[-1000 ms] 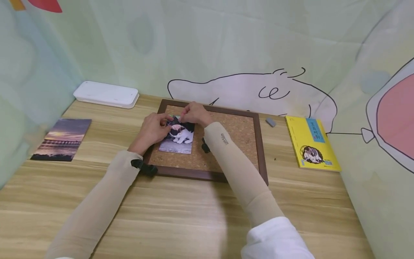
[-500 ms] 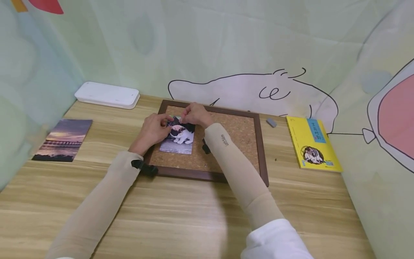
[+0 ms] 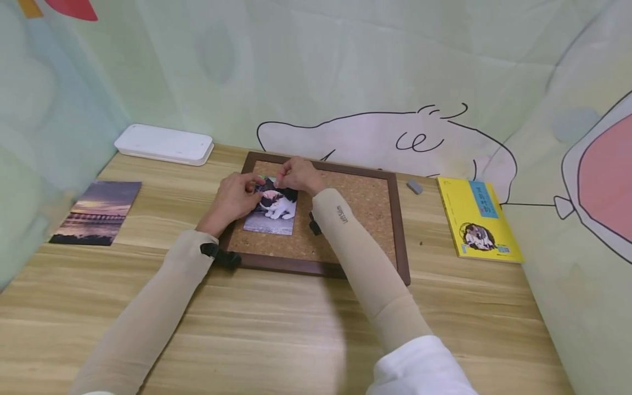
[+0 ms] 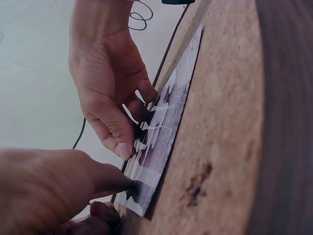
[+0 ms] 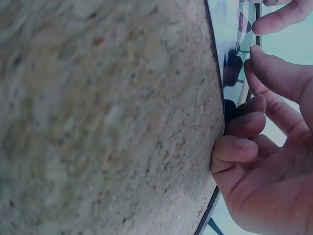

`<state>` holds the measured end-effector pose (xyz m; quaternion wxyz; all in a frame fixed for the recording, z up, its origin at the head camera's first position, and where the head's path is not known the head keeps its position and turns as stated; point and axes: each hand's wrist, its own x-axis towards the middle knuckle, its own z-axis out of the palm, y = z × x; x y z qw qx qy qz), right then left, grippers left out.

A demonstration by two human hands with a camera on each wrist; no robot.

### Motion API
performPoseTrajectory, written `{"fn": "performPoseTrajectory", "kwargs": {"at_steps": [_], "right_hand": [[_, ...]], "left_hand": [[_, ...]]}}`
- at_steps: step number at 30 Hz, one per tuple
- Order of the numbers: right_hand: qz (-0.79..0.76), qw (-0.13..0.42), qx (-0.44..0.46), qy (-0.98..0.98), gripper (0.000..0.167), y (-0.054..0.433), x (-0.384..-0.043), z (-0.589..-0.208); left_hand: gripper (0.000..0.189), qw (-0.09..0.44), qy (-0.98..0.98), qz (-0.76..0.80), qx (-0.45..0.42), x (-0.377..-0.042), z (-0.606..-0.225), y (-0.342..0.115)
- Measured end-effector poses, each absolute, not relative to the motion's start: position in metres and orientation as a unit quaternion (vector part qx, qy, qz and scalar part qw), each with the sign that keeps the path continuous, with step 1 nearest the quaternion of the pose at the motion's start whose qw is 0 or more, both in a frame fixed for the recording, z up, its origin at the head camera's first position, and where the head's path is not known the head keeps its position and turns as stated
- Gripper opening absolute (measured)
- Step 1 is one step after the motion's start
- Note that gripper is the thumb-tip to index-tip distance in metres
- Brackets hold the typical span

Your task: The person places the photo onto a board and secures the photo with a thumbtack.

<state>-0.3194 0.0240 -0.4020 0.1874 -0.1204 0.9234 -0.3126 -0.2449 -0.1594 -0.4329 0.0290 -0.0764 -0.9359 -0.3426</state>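
**Both hands at the top edge of a cat photo on a cork board**

A cork board (image 3: 355,208) with a dark wooden frame lies flat on the wooden table (image 3: 276,329), towards the far side. On its left part lies a cat photo (image 3: 272,213). The left hand (image 3: 236,196) rests at the photo's top left corner, its fingers curled and the fingertips (image 4: 128,185) pressed on the photo's surface. The right hand (image 3: 296,174) sits at the top edge just to the right, fingers bent, with thumb and forefinger close together over the photo; whether they pinch something small there I cannot tell. In the right wrist view the bent fingers (image 5: 239,147) lie against the board beside the photo's edge.

On the left of the table lies a sunset photo (image 3: 96,213). At the far left stands a flat white box (image 3: 164,144). On the right lies a yellow book (image 3: 475,218), with a small grey block (image 3: 413,187) between it and the board
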Motion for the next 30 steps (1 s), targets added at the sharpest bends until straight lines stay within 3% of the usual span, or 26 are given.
{"fn": "performPoseTrajectory", "kwargs": {"at_steps": [23,30], "right_hand": [[-0.301,0.183,-0.119,0.928,0.012,0.0232,-0.3177,-0.4017],[-0.283,0.154,-0.117,0.939,0.028,0.0225,-0.317,-0.3998]], "left_hand": [[0.033,0.018,-0.938,-0.341,-0.064,-0.2421,-0.432,-0.1583],[0.033,0.021,-0.938,-0.34,-0.067,-0.2416,-0.4323,-0.1579]]}}
